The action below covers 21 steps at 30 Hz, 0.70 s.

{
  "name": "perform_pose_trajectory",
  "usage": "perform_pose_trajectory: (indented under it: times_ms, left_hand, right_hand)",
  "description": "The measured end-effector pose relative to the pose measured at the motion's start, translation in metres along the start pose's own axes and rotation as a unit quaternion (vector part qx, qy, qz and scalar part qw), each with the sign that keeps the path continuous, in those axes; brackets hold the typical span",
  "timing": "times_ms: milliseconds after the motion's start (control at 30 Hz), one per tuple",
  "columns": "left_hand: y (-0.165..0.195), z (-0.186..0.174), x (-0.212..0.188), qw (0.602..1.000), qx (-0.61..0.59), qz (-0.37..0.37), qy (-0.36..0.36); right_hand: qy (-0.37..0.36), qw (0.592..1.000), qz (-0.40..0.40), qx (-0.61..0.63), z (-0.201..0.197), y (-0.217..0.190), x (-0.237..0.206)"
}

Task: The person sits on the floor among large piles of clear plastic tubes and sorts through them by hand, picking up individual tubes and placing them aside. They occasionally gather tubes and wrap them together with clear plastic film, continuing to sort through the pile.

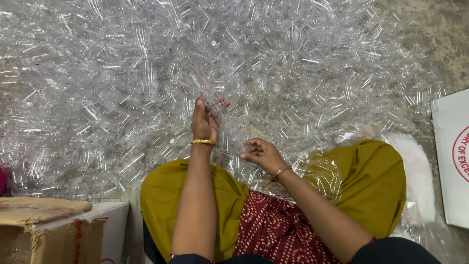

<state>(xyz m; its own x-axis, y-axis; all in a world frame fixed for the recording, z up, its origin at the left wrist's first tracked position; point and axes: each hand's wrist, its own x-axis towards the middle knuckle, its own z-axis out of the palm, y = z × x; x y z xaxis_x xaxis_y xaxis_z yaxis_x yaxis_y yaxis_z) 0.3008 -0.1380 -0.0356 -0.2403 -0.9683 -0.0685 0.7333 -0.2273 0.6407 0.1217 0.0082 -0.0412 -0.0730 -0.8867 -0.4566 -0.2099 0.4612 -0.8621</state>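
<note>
The floor [439, 29] is strewn with countless clear bottles [122, 73]; two boxes [53, 230] flank it. The left hand [204, 121] clamps one bottle [213, 100]; the right hand [261, 152] has its fingers curled on clear plastic.

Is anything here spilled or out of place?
Nothing stands out. The clear plastic pieces lie in one loose heap across the floor, the left hand lifts one, and the cardboard box looks merely worn.

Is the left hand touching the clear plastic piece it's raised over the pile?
Touching. The head view shows the left hand with its fingers wrapped around the clear piece, no gap between them.
</note>
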Motion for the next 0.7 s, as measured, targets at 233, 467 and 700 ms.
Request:
perform_pose_trajectory:
  times_ms: [233, 467, 700]
  left_hand:
    - [-0.003, -0.003, 0.003, 1.0, -0.015, -0.018, 0.012]
    - [0.002, 0.006, -0.003, 1.0, 0.009, -0.009, -0.01]
    - [-0.015, 0.025, 0.005, 0.992, 0.105, -0.057, 0.031]
  right_hand:
    - [-0.057, 0.996, -0.019, 0.061, 0.001, -0.002, 0.001]
    - [-0.085, 0.996, -0.013, 0.036, 0.002, -0.018, -0.004]
    - [0.043, 0.992, -0.097, -0.068, -0.044, -0.022, 0.007]
